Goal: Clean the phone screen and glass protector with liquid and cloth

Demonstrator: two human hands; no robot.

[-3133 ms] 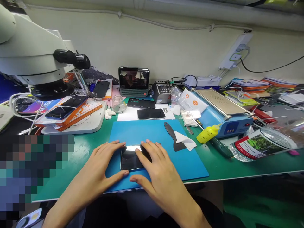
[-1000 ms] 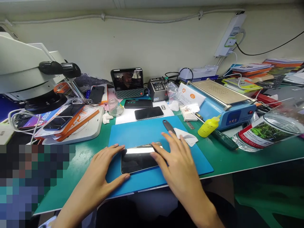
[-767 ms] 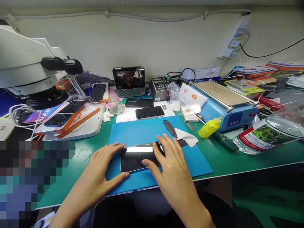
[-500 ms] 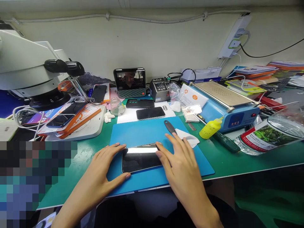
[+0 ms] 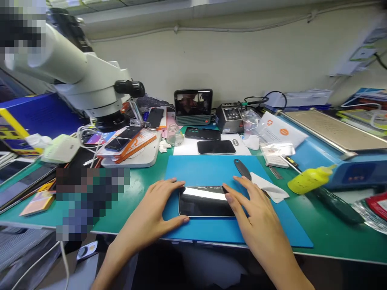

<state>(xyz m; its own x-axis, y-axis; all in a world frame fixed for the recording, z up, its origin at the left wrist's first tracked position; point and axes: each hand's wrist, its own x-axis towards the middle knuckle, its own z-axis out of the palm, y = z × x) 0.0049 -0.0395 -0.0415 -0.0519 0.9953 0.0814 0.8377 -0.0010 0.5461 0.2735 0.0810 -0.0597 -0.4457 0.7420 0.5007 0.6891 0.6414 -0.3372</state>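
A black-screened smartphone (image 5: 202, 205) lies flat on the blue mat (image 5: 193, 169), bright light reflected along its upper part. My left hand (image 5: 157, 209) holds its left end, thumb at the near corner and fingertips at the far corner. Over the right end is my right hand (image 5: 256, 209), with thumb and index finger close together at the far edge around something small and dark that I cannot make out. Beyond that hand lies a dark-handled tool (image 5: 242, 168), its other end partly covered by a white wipe (image 5: 273, 187).
Behind the mat lie another phone (image 5: 216, 147) and a dark phone back (image 5: 202, 133). A microscope (image 5: 99, 84) stands left over stacked boxes and phones. To the right are a yellow bottle (image 5: 310, 180), a green-handled tool (image 5: 338, 205) and a blue heating-plate machine (image 5: 347, 169).
The view has turned left, so everything sits further right in the picture and more of the microscope shows. Both hands stay at the phone, which now lies straighter in view.
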